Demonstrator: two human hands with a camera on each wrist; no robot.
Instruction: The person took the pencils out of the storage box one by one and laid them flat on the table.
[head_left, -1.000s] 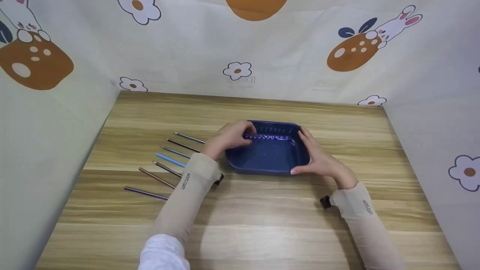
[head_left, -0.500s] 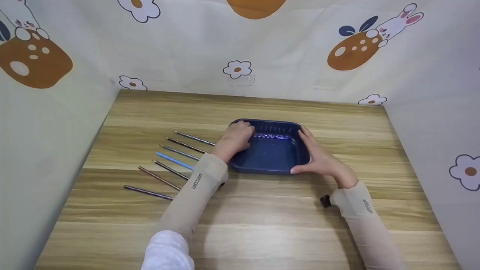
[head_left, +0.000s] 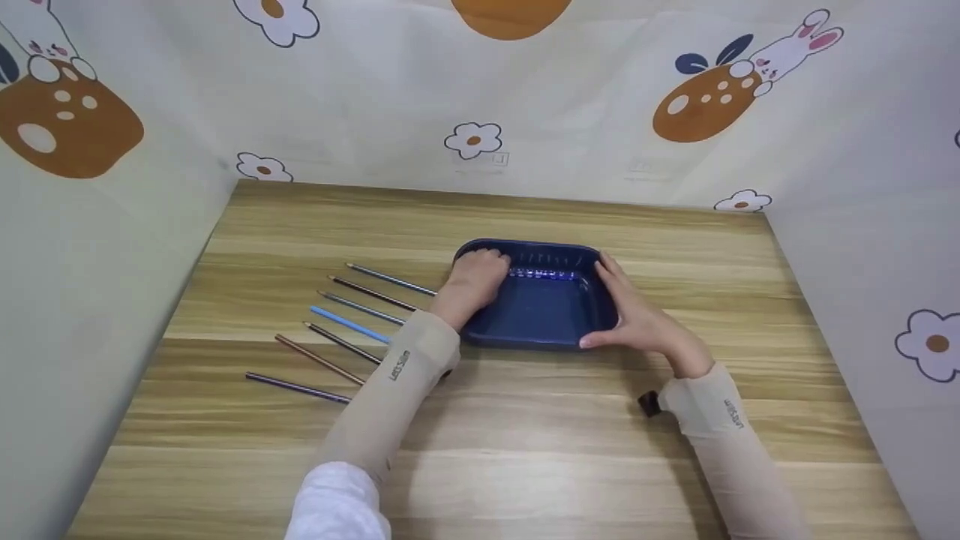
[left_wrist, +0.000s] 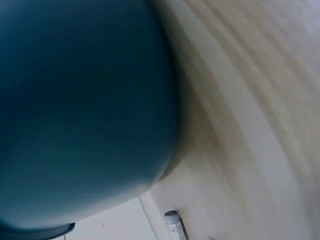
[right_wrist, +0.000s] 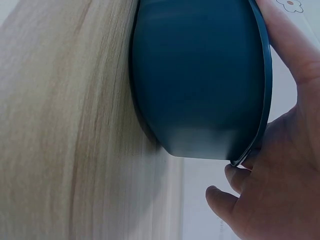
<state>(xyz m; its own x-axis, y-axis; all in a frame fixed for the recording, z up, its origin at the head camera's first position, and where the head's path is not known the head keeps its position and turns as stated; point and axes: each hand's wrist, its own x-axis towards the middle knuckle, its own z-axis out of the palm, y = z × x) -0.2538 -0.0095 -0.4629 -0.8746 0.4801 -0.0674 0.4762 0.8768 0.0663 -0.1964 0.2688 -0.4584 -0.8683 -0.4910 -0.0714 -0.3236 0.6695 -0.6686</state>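
A dark blue plastic tray (head_left: 536,334) stands on the wooden table. My right hand (head_left: 637,319) grips its right end, thumb on the near corner and fingers at the far corner; the right wrist view shows the fingers (right_wrist: 240,175) at the tray's rim (right_wrist: 267,75). Inside, along the far wall, lies a thin shiny blue-purple patterned stick (head_left: 551,274). My left hand (head_left: 478,276) reaches into the tray's left part, knuckles up, beside the stick's left end. Its fingertips are hidden. Only the tray's outer wall (left_wrist: 85,110) fills the left wrist view, with no fingers visible.
Several pencils (head_left: 337,341) lie fanned out left of the tray, their right ends partly behind my left arm. A bright blue one (head_left: 349,323) is among them. Patterned cloth walls (head_left: 570,97) enclose the table's back and sides.
My left hand has moved slightly right and deeper into the tray, its thumb and fingertips going out of sight. The tray's left end shifted slightly. My right hand stays at the right end.
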